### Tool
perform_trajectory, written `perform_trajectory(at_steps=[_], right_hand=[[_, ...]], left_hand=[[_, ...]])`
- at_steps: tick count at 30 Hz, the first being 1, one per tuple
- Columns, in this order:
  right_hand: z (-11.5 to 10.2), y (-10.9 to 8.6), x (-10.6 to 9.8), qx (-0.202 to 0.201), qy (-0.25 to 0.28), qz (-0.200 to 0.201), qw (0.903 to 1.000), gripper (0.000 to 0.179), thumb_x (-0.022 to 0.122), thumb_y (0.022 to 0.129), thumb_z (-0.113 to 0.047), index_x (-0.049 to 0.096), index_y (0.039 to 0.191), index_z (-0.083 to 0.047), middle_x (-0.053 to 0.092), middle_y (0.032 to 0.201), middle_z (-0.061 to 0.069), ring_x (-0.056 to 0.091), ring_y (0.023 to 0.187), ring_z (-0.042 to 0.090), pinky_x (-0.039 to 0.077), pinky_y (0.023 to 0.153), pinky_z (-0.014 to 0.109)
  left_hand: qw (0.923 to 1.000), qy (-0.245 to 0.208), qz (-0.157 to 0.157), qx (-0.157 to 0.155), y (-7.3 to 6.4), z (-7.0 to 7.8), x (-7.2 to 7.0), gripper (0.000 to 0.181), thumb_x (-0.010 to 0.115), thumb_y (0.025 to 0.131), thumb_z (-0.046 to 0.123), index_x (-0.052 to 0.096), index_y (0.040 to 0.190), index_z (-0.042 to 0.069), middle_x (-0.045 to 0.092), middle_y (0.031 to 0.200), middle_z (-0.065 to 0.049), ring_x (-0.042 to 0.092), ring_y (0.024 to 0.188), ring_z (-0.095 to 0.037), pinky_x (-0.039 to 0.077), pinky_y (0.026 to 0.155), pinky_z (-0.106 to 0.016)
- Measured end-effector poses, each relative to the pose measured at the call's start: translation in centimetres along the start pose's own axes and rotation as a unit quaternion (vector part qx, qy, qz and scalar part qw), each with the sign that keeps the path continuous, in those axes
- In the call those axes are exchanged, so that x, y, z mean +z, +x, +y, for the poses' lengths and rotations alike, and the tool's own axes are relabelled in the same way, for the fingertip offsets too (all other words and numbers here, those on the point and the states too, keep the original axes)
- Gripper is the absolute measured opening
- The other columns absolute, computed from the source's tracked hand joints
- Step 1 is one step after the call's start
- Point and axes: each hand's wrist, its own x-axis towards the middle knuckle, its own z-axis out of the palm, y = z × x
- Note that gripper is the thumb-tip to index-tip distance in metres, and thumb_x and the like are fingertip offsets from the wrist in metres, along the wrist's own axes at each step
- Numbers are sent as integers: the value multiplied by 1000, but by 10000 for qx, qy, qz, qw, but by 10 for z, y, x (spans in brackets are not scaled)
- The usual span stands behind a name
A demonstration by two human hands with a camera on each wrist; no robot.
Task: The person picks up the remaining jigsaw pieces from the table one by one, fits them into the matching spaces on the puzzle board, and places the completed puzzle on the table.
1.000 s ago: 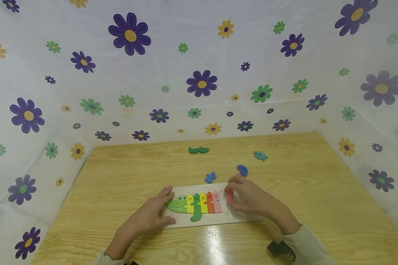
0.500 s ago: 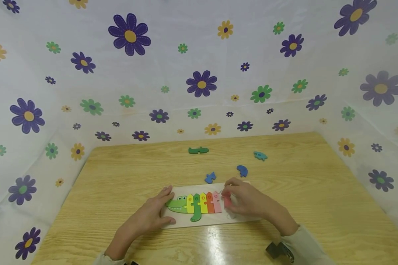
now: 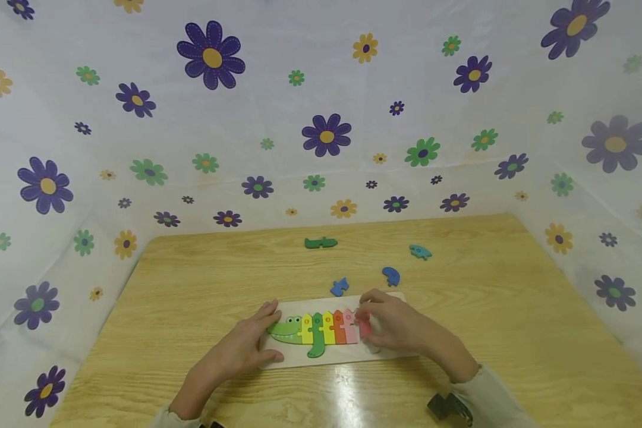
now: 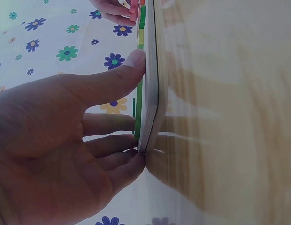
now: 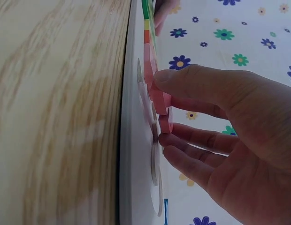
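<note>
The right hand [image 3: 398,321] is pinching a red puzzle piece [image 3: 365,327] over the board [image 3: 337,356], just right of the pale pink piece [image 3: 350,335], its length running across the board. The left hand [image 3: 243,343] is resting with relaxed, spread fingers against the board's left end; bare, outlined wood is showing toward the right end.

Right hand [image 5: 258,140] pinching 1 pink-red piece [image 5: 160,100] at a pale board [image 5: 135,178], wood-grained tabletop [image 5: 56,117], flowered cloth [image 5: 206,28]
</note>
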Motion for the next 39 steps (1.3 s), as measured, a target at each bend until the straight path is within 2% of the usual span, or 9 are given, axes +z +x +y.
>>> perform_trajectory(at_steps=[5, 14, 21, 39], right_hand=[[-1, -1, 1, 11, 23, -7, 10000, 26, 83, 87, -20, 75, 110, -12, 61, 126, 5, 60, 113, 22, 55, 101, 43], [-1, 1, 2, -104, -81, -19, 9999, 25, 82, 89, -21, 76, 111, -13, 60, 125, 4, 60, 112, 21, 54, 101, 44], [-3, 1, 2, -328, -85, 15, 9994, 22, 81, 88, -17, 76, 109, -13, 61, 121, 3, 60, 107, 21, 55, 98, 43], [-4, 3, 6, -78, -269, -246, 9993, 25, 82, 88, -20, 76, 111, -14, 63, 130, 8, 58, 121, 27, 52, 104, 47]], left_hand=[[10000, 12, -3, 41, 0, 1, 0, 82, 85, 86, 30, 47, 149, -8, 27, 165, -21, 25, 152, -40, 25, 120, -61], [10000, 7, -36, -66, 0, 1, -1, 83, 85, 86, 31, 47, 149, -7, 26, 166, -18, 24, 153, -37, 25, 120, -63], [10000, -1, -57, -23, -1, 1, 0, 82, 84, 87, 29, 45, 150, -6, 26, 166, -18, 23, 154, -37, 25, 122, -55], [9999, -56, -80, -37, 0, 0, 0, 82, 85, 86, 28, 46, 150, -6, 26, 167, -17, 22, 154, -37, 25, 122, -56]])
